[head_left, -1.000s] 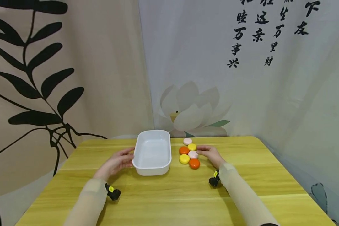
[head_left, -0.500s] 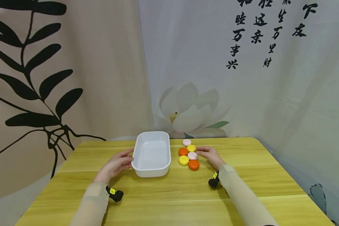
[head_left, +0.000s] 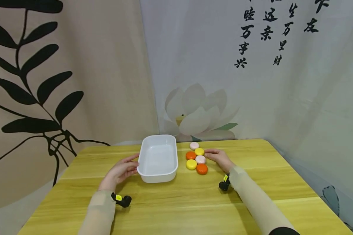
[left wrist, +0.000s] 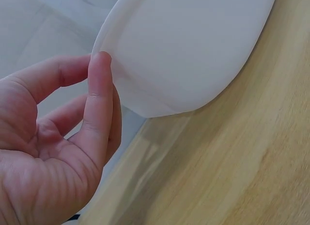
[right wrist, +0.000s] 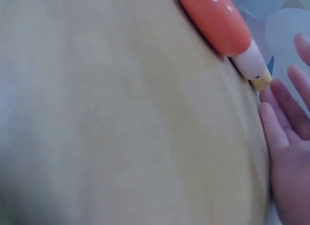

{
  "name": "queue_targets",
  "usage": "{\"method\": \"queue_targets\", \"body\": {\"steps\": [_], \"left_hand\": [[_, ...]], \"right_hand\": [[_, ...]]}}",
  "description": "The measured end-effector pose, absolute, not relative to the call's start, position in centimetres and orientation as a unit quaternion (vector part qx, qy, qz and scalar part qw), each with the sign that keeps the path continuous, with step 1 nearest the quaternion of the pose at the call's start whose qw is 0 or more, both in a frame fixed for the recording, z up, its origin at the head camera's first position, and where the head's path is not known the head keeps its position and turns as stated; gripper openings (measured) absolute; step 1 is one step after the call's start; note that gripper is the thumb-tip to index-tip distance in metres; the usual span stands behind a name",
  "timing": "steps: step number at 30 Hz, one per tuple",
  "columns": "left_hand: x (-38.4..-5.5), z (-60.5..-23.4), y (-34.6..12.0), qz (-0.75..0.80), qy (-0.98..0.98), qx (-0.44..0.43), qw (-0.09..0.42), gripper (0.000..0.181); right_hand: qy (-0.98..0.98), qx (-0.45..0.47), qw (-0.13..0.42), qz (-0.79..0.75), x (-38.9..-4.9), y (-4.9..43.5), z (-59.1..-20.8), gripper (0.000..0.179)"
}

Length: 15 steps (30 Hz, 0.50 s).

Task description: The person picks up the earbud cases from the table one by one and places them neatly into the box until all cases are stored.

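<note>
In the head view a white rectangular tray (head_left: 158, 179) stands left of centre on the table. My left hand (head_left: 119, 173) touches the tray's left side with its fingertips; the left wrist view has the fingers (left wrist: 99, 75) against the tray wall (left wrist: 169, 55). Right of the tray lie several round, glossy discs: two orange (head_left: 201, 168), two yellow (head_left: 191, 164) and two pale pink (head_left: 200, 159). My right hand (head_left: 222, 159) rests beside their right side, its fingertips near the upper yellow disc (head_left: 199, 151) and lower pink one. Whether they touch is unclear.
Everything stands on a wood-grain table (head_left: 176, 209), with its far edge just behind the tray and discs. A printed curtain (head_left: 120, 65) hangs behind it. Small black cameras (head_left: 124, 200) are worn at both wrists.
The head view has shifted slightly. Both hands, the tray and the discs keep nearly the same places; the left wrist has turned a little.
</note>
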<state>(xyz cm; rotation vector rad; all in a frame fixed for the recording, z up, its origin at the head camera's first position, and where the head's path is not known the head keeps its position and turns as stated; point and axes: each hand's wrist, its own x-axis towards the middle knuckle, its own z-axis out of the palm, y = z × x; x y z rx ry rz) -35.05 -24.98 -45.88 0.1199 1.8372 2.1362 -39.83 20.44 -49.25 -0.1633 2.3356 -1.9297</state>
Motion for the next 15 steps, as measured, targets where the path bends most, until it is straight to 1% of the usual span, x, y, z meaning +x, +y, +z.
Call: {"method": "queue_targets", "body": {"steps": [4,15], "left_hand": [[-35.1,-45.9,-25.0,0.75,0.641,0.046,0.157,0.063],[-34.8,-46.0,-25.1,0.761,0.627,0.064,0.156,0.063]], "right_hand": [[0.742,-0.053,0.068,-0.664,-40.1,20.3,-48.7,0.044],[0.754,-0.009,0.041,-0.655,-41.5,19.5,-47.7,0.05]]}}
